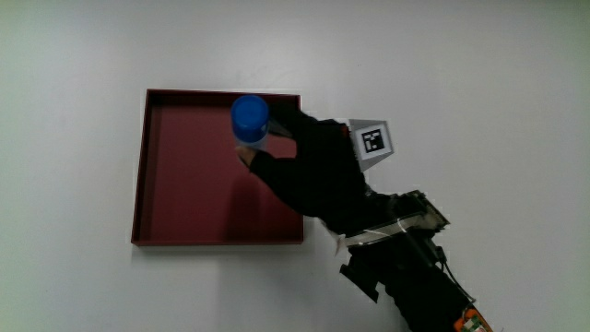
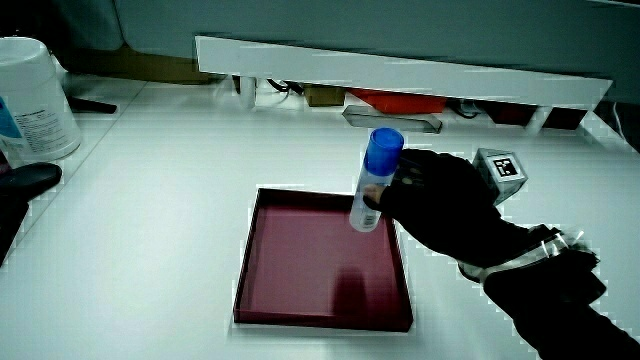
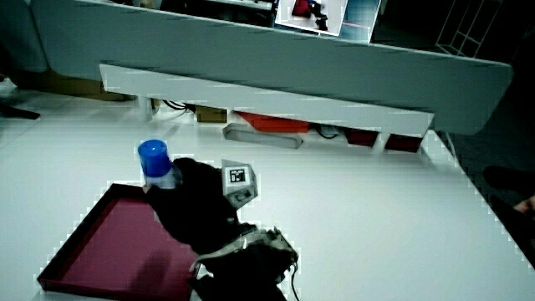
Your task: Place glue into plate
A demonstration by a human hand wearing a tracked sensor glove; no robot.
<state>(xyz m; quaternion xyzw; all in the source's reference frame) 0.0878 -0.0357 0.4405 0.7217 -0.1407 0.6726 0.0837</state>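
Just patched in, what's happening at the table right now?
The hand in the black glove grips a glue stick with a blue cap, holding it roughly upright over the dark red square plate. In a side view the stick's base appears to be above the plate's floor, near the rim farthest from the person, so it does not look set down yet. The plate holds nothing else. The fingers are wrapped around the stick's body below the cap.

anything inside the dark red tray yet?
Nothing rests on the visible floor of the dark red square tray. The gloved hand holds the blue-capped glue stick above it, hiding the corner underneath.
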